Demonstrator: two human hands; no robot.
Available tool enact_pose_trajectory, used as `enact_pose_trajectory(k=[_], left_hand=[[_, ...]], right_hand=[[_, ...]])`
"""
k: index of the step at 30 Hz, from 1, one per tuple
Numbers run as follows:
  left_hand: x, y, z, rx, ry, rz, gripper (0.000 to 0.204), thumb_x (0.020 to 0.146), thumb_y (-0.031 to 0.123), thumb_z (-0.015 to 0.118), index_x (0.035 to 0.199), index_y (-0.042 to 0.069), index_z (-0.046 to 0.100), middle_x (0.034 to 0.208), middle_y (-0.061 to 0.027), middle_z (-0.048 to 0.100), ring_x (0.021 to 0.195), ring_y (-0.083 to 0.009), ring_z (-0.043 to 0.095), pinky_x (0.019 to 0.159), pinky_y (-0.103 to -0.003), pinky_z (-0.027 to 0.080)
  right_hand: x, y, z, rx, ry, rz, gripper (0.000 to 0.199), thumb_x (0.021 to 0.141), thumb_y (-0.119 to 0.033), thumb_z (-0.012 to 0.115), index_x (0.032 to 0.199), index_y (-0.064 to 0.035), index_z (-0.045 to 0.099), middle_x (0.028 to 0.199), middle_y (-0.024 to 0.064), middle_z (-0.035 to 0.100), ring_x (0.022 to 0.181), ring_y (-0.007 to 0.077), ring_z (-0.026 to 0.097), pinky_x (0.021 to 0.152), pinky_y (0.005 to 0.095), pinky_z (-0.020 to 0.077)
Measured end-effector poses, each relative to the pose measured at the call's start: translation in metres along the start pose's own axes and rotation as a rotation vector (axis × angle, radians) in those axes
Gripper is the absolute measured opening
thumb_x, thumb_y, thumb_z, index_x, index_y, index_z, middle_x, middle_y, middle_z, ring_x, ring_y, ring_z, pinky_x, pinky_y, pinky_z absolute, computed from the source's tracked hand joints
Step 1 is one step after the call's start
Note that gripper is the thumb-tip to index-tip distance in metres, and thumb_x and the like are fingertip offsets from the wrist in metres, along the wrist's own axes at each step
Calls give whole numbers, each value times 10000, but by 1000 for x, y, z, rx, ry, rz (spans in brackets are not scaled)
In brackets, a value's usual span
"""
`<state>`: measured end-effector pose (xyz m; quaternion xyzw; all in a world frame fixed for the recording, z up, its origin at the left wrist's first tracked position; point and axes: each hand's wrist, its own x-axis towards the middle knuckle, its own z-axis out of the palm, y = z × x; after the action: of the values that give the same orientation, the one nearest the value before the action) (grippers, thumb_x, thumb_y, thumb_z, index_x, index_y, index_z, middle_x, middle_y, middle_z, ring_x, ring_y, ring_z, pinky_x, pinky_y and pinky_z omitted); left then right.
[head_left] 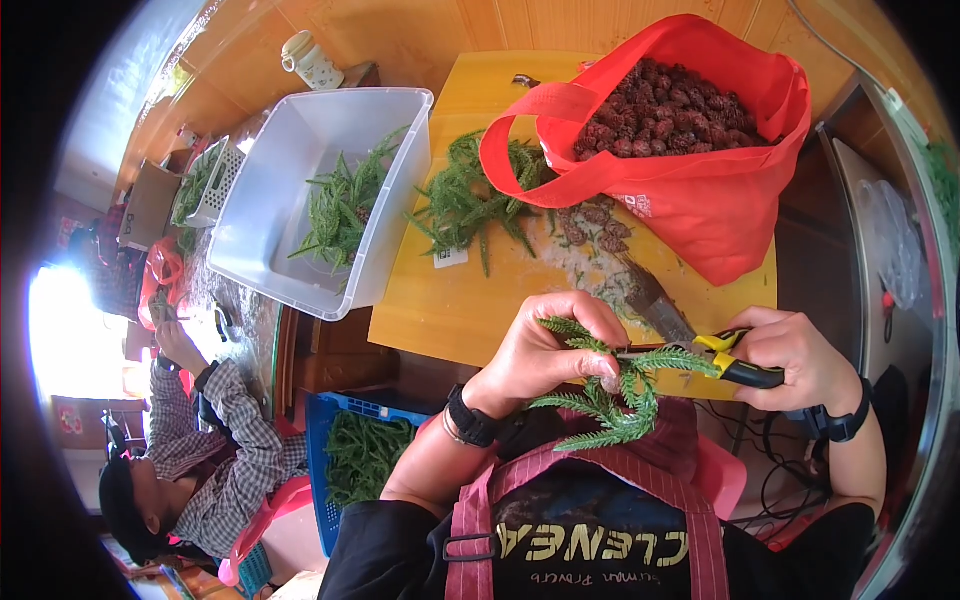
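My left hand [545,350] pinches a green artificial pine sprig [625,412] between thumb and fingers, in front of my chest. My right hand [800,358] is closed round the black and yellow handles of pliers [750,373]. The pliers' head points left and meets the sprig near its stem; fingers and needles partly hide the jaws. Just beyond lies a dark, tapered object [655,302] on the yellow table [440,310], its kind unclear. Loose pine cones [595,230] and pale crumbs are scattered beside it.
A red bag [710,215] full of pine cones [670,110] stands at the far right. Left of it lie green sprigs [475,195] and a clear plastic bin [255,225] holding more. A blue crate [318,470] of greenery stands lower left. Another person [220,430] works at the left.
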<state>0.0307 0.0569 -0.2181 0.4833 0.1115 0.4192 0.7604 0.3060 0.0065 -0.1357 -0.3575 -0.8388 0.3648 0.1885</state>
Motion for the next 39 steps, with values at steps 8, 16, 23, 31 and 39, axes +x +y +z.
enact_pose_trajectory(k=[8,16,23,31,39], left_hand=[[1,6,-1,105,-51,81,168,734,10,736,808,9,585,833,-96,614,774,-156,585,706,-278,477],[1,5,6,91,27,39,217,705,87,773,763,22,575,765,-132,622,708,-191,566,652,-297,448],[-4,-3,0,-24,7,-23,256,723,142,775,799,26,560,801,-116,599,714,-172,547,653,-289,439],[-7,0,1,-120,-7,-176,270,741,169,765,824,7,565,833,-101,591,753,-167,536,681,-287,433],[-7,3,2,-63,-51,-221,254,766,183,743,844,-7,596,852,-107,598,808,-176,540,740,-301,431]], right_hand=[[-5,-5,2,-71,50,25,172,639,-82,726,729,-6,601,678,91,580,774,324,577,744,369,500],[-12,-8,3,-274,47,60,174,634,-64,718,685,-12,560,681,91,568,791,320,582,685,366,498],[-3,-7,8,-181,106,-13,158,599,-57,717,692,-11,597,697,93,599,835,339,600,705,365,489],[-3,5,8,-104,75,17,157,633,-84,714,714,1,610,731,103,608,885,339,595,739,377,481],[-1,13,12,-68,64,-10,155,641,-71,724,684,0,593,672,97,588,817,339,606,690,364,490]])
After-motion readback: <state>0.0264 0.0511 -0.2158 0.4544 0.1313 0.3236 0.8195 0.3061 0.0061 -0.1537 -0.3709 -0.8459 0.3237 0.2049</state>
